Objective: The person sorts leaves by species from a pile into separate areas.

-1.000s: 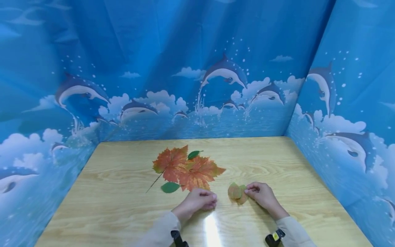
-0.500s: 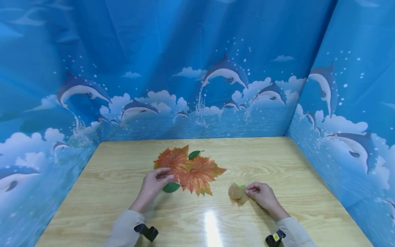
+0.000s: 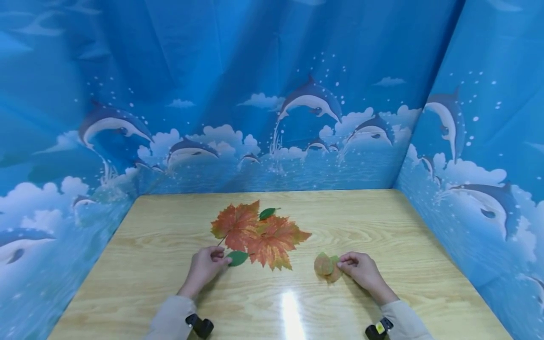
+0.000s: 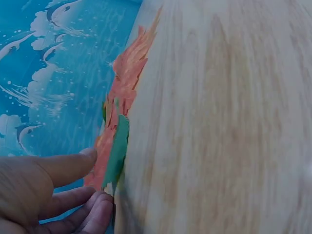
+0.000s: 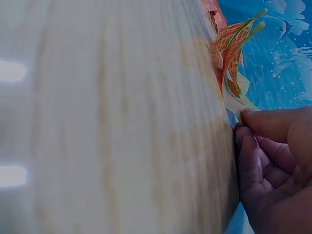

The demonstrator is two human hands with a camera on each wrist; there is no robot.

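Note:
My left hand [image 3: 205, 268] is beside a green leaf [image 3: 237, 258] at the near left of two orange maple leaves [image 3: 272, 240]. In the left wrist view a gap shows between thumb and fingers [image 4: 100, 209], close to the green leaf's lower end; whether they touch it is unclear. One maple leaf's dark stem runs towards these fingers. On the right, my right hand [image 3: 361, 270] pinches the edge of a small yellow-green leaf [image 5: 236, 102] between thumb and index finger. Reddish-green small leaves [image 5: 231, 44] overlap it and stick up from the table.
Behind the maple leaves lies another green leaf [image 3: 267, 213]. The wood-grain table [image 3: 365, 217] is bordered at the back and sides by a blue curtain [image 3: 238, 94] printed with dolphins. A light glare falls on the table's near middle.
My left hand has moved left from near the table's middle, over the maple leaf stem, then down beside the near green leaf. The right hand keeps its place and its pinch.

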